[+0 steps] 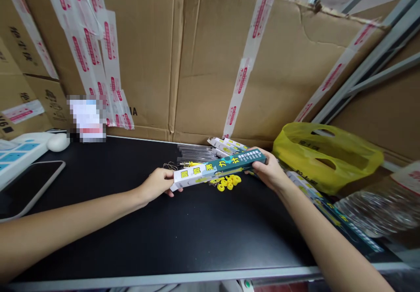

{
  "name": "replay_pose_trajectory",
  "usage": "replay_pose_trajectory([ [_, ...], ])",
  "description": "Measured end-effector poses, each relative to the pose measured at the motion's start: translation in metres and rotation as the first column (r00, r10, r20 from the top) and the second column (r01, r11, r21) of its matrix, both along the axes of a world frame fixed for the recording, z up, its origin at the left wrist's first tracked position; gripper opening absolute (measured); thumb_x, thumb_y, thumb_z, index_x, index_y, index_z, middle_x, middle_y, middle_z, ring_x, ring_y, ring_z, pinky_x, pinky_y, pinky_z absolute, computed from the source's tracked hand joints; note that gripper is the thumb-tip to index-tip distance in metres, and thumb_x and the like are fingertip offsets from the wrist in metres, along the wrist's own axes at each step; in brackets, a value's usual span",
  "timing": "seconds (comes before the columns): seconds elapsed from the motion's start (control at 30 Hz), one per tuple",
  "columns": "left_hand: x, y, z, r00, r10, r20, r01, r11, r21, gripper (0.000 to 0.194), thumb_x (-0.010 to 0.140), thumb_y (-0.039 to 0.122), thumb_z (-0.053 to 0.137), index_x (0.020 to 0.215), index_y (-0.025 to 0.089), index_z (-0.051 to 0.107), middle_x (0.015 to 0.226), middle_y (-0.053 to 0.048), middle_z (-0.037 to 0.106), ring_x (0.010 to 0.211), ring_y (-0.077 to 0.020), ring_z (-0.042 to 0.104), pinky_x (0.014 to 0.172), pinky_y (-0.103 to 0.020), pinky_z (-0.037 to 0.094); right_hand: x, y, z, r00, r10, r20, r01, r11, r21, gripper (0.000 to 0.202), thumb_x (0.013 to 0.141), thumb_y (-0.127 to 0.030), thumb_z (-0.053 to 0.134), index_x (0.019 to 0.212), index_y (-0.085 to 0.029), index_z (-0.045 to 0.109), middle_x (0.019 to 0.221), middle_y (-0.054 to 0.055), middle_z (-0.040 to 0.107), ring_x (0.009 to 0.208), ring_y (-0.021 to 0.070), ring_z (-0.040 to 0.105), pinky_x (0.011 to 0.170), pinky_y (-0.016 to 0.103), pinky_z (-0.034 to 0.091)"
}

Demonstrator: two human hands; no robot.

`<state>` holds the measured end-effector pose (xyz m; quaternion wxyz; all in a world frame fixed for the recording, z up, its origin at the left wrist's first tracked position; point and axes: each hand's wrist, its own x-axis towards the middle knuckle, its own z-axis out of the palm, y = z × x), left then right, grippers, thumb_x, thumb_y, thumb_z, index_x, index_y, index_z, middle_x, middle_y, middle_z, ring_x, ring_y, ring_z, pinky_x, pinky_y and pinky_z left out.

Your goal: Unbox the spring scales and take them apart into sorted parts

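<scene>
A long, narrow printed box (218, 166), white at one end and dark green at the other with yellow lettering, is held level above the black tabletop. My left hand (156, 183) pinches its white end. Around the green end, the fingers of my right hand (267, 169) are closed. Just behind and below the box lie several small yellow ring-like parts (229, 182). Clear plastic tubes (197, 153) rest further back, with thin metal hooks (170, 166) at their left. More boxes of the same print (226, 145) lie behind the held one, partly covered by it.
A yellow plastic bag (328, 156) sits at the right, near similar boxes (341, 217) and a clear plastic bottle (380, 204). On the left are a phone (31, 187) and a white power strip (24, 152). A taped cardboard wall (203, 64) stands behind the table (183, 244).
</scene>
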<state>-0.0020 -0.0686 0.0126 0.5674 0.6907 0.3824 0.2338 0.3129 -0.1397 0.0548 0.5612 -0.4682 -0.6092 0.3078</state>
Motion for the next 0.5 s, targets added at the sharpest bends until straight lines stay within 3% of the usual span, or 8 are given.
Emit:
replay_pose_trajectory([
  [0.23, 0.003, -0.023, 0.005, 0.999, -0.018, 0.042, 0.023, 0.993, -0.114, 0.031, 0.078, 0.023, 0.055, 0.105, 0.014, 0.066, 0.085, -0.008, 0.071, 0.078, -0.0189, 0.068, 0.043, -0.017, 0.050, -0.012, 0.001, -0.009, 0.984, -0.065, -0.169, 0.085, 0.989, 0.117, 0.043, 0.065, -0.060, 0.070, 0.080, -0.024, 0.051, 0.059, -0.004, 0.058, 0.043, 0.0155, 0.056, 0.050, 0.037, 0.057],
  [0.4, 0.003, -0.027, 0.002, 0.995, -0.006, 0.096, 0.028, 0.972, -0.234, 0.024, 0.080, 0.027, 0.057, 0.100, 0.015, 0.064, 0.094, -0.007, 0.068, 0.079, -0.0173, 0.068, 0.040, -0.014, 0.046, -0.011, -0.003, -0.007, 0.979, -0.061, -0.196, 0.091, 0.985, 0.144, 0.038, 0.071, -0.058, 0.065, 0.084, -0.024, 0.053, 0.063, -0.004, 0.061, 0.044, 0.0148, 0.057, 0.046, 0.034, 0.056],
  [0.5, 0.002, -0.026, -0.002, 0.992, -0.028, 0.122, 0.061, 0.959, -0.275, 0.026, 0.080, 0.035, 0.061, 0.095, 0.014, 0.062, 0.094, -0.007, 0.066, 0.078, -0.0159, 0.068, 0.041, -0.013, 0.044, -0.005, -0.003, -0.004, 0.928, -0.111, -0.357, 0.166, 0.977, 0.130, 0.037, 0.065, -0.054, 0.071, 0.080, -0.023, 0.057, 0.066, -0.003, 0.063, 0.052, 0.0159, 0.061, 0.052, 0.034, 0.057],
])
